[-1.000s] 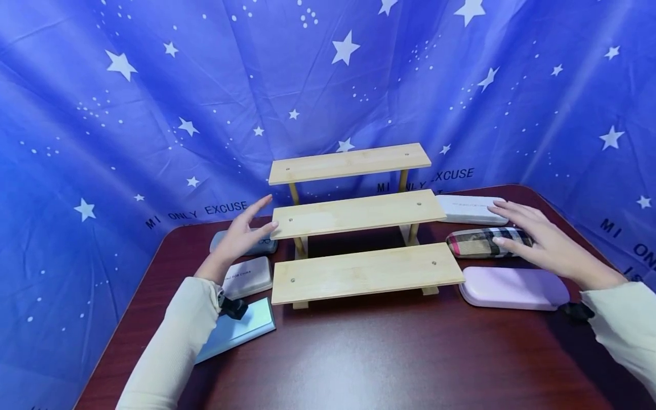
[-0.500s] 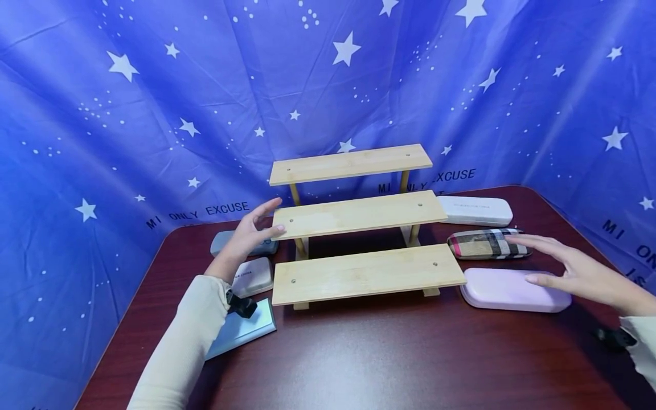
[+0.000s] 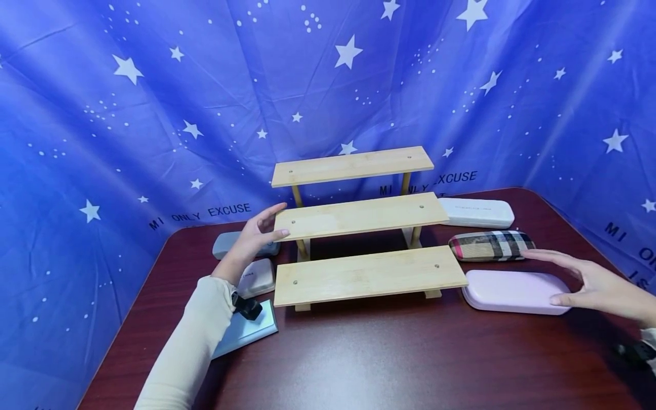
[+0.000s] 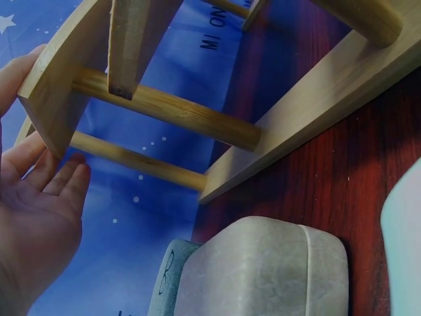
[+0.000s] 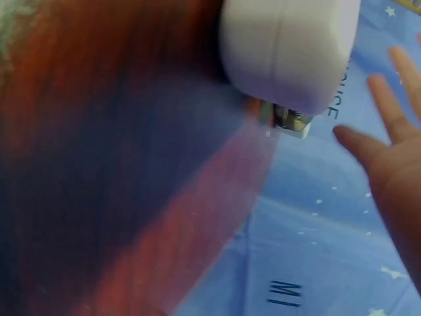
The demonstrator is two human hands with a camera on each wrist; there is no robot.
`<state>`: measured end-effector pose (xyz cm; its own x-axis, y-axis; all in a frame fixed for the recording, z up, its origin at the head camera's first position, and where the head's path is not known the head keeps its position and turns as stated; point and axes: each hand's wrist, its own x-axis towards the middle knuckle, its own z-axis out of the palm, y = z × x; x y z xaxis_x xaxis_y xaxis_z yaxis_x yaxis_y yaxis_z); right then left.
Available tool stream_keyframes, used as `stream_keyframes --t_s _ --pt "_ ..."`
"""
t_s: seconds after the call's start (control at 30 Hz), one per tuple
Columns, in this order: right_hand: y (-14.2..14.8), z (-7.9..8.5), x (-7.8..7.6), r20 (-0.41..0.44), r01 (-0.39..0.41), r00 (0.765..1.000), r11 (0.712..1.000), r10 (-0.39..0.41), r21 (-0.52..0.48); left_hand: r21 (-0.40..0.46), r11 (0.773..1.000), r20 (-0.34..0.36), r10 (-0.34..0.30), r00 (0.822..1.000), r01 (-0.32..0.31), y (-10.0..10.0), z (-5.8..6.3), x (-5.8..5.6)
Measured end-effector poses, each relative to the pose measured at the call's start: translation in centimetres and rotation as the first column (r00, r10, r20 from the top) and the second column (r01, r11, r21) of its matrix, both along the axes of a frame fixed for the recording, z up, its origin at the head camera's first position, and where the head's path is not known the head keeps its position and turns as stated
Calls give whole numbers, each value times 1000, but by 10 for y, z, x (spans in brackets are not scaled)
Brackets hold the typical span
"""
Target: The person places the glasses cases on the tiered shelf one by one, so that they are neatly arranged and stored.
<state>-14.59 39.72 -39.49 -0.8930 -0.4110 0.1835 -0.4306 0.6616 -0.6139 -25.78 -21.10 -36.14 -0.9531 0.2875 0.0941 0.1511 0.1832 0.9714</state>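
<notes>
A three-tier wooden display stand [image 3: 361, 216] stands on the dark red table. My left hand [image 3: 248, 242] is at the left end of its middle shelf, thumb on one face and fingers on the other, as the left wrist view shows the shelf end [image 4: 56, 99] between them. Over the right end of a lilac glasses case [image 3: 512, 291] is my right hand [image 3: 602, 287], fingers spread and holding nothing. In the right wrist view a gap separates that hand [image 5: 398, 148] from the case [image 5: 283, 46]. A plaid glasses case [image 3: 489, 246] lies just behind the lilac one.
A white glasses case [image 3: 476, 213] lies at the back right. Left of the stand are a blue-grey case [image 3: 225, 245], a light grey case [image 3: 260, 278] and a light blue case [image 3: 258, 326], partly behind my left arm. A blue star-patterned curtain [image 3: 318, 85] hangs behind the table.
My left hand has moved right onto the middle shelf's end. My right hand has drawn back toward the lower right, from above the plaid case to the lilac one's right end.
</notes>
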Motion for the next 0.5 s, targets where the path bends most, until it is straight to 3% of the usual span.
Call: stream_keyframes --t_s 0.23,0.5 --pt "6 -1 -1 -17 -87 996 992 86 -95 53 999 25 -3 1000 2 1 -3 -1" --pt "6 -16 1 49 -51 997 998 54 -45 95 995 41 3 999 -7 3 -5 0"
